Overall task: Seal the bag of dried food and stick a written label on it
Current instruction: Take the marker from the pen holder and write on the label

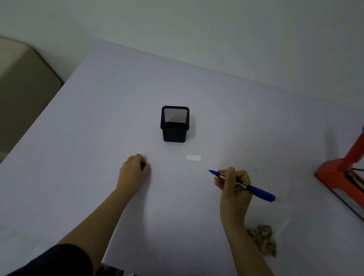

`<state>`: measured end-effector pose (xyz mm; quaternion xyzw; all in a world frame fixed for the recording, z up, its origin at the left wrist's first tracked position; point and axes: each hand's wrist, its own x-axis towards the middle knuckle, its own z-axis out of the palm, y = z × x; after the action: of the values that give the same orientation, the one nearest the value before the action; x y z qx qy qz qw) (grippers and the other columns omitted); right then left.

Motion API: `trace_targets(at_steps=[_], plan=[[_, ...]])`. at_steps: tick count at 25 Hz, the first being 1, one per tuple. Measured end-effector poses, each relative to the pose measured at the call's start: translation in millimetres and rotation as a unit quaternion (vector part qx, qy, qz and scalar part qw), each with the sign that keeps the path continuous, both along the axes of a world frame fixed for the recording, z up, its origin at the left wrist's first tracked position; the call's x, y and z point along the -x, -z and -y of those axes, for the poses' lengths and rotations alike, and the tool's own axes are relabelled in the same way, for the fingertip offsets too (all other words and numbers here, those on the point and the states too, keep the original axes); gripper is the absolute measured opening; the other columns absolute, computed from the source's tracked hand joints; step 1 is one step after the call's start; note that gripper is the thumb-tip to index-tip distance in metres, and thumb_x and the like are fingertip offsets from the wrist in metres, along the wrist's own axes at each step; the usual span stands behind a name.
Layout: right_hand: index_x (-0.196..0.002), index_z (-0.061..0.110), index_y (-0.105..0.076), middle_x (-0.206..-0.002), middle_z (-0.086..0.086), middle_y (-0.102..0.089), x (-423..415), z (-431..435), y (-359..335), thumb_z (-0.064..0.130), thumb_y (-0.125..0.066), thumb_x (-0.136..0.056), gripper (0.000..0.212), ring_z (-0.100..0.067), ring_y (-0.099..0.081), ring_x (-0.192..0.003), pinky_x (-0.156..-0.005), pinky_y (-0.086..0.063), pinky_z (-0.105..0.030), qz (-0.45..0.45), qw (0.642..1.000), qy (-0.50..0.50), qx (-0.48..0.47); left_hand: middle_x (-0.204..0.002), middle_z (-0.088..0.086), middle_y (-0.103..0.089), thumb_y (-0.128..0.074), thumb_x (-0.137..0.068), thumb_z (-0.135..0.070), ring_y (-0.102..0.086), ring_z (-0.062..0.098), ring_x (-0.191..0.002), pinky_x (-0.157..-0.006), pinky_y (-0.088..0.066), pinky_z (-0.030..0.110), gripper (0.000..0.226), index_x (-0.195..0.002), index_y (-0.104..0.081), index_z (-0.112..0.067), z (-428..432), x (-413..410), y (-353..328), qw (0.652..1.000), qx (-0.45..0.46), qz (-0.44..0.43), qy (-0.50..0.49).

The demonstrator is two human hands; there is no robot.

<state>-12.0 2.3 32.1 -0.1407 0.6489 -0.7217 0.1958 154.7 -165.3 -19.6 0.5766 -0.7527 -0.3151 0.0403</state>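
While the right hand (234, 188) grasps the uncapped blue marker (261, 192) in a writing grip, its tip points far-left toward the white label (193, 158), which lies flat and apparently blank just near of the black mesh pen holder (174, 124). The left hand (133, 173) rests clenched on the table (92, 132), curled round a small dark cap (142, 165), probably the marker's. The clear bag (282, 220) lies at the near right beside the right forearm, its dried food (262, 238) bunched at the near end. Whether its mouth is sealed I cannot tell. A red heat sealer (345, 175) stands at the right edge. The step in hand looks like writing the label. Next, the tip must reach the label, and the left hand would do well to pin that light strip so it does not slide.
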Motion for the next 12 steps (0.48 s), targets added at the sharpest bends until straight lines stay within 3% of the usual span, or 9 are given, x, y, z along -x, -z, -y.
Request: trace_targets(at_steps=[3,5,7,9,12], plan=[[-0.074,0.015,-0.055,-0.067,0.008,-0.070,-1,4,13,0.054,-0.068,-0.070,0.041,-0.008,-0.068,-0.064,-0.062,-0.055,-0.017,0.000,1.000,-0.010,-0.016,-0.116,0.006,-0.044,-0.072,-0.080,-0.028,-0.047,0.018,-0.095,-0.081,-0.045,0.033,0.058,-0.125,-0.043,-0.004,-11,-7,-10,0.996,0.020,-0.061,-0.059],[-0.072,0.017,-0.053,-0.065,0.009,-0.067,2,11,21,0.039,-0.073,-0.074,0.030,-0.008,-0.065,-0.063,-0.061,-0.054,-0.017,-0.021,0.999,-0.022,-0.039,-0.110,0.005,-0.044,-0.070,-0.082,-0.021,-0.047,0.016,-0.090,-0.076,-0.045,0.030,0.048,-0.120,-0.047,-0.002,-23,-6,-20,0.983,0.112,-0.130,-0.071],[-0.067,0.017,-0.051,-0.060,0.011,-0.062,8,22,31,0.025,-0.073,-0.077,0.025,-0.006,-0.059,-0.056,-0.058,-0.051,-0.018,-0.038,0.997,-0.027,-0.066,-0.094,0.005,-0.053,-0.062,-0.086,-0.015,-0.050,0.015,-0.081,-0.070,-0.042,0.022,0.021,-0.102,-0.058,-0.001,-35,5,-23,0.967,0.180,-0.163,0.079],[-0.064,0.019,-0.050,-0.058,0.013,-0.059,16,35,43,0.026,-0.072,-0.080,0.027,-0.005,-0.054,-0.053,-0.055,-0.048,-0.018,-0.059,0.994,-0.030,-0.087,-0.086,0.008,-0.061,-0.052,-0.087,-0.019,-0.054,0.015,-0.079,-0.071,-0.044,0.020,0.021,-0.088,-0.064,-0.002,-33,25,-8,0.940,0.188,-0.157,0.237],[-0.063,0.013,-0.060,-0.058,0.008,-0.062,30,54,60,0.044,-0.056,-0.081,0.036,-0.011,-0.058,-0.052,-0.054,-0.050,-0.024,-0.112,0.986,-0.043,-0.119,-0.093,0.012,-0.066,-0.045,-0.088,-0.028,-0.063,0.024,-0.082,-0.079,-0.046,0.020,0.036,-0.100,-0.069,-0.003,-17,57,21,0.943,0.164,-0.125,0.261]])
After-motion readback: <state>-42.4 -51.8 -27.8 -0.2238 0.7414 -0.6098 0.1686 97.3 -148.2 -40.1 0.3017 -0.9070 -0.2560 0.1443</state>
